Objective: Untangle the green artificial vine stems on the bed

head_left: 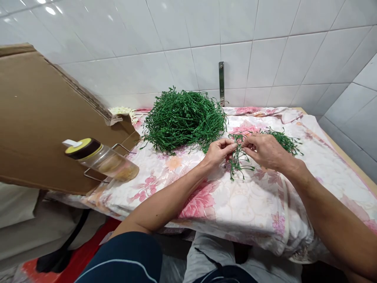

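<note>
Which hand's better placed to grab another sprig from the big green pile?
Left, probably: the left hand sits closest to the pile of green artificial sprigs, while the right hand is farther off, on the far side of the loose sprig that both hands are pinching.

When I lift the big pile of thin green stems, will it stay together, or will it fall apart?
The green pile will probably feel light for its size, since it looks airy. It may lift partly as one tangle, because the stems look interlaced. They seem rather springy: the sprig between the left hand and right hand holds its shape.
</note>
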`<act>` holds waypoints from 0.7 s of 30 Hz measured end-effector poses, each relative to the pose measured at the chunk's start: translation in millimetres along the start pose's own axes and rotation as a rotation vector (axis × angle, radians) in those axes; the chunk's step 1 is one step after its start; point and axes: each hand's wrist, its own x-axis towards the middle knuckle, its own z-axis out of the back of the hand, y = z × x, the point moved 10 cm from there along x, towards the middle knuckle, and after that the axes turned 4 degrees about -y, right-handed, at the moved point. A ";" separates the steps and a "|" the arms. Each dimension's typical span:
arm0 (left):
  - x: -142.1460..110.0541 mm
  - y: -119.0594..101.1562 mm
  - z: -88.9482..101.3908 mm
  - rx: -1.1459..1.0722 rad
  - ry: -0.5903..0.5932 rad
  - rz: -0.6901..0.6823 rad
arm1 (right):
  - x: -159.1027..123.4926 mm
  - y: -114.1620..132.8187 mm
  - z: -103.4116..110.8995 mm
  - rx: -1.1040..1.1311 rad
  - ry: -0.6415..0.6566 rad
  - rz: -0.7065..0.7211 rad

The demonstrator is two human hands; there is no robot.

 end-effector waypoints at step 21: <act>-1.7 -9.1 -9.9 0.092 0.141 -0.018 | -0.1 -2.3 35.1 0.151 -0.293 -0.067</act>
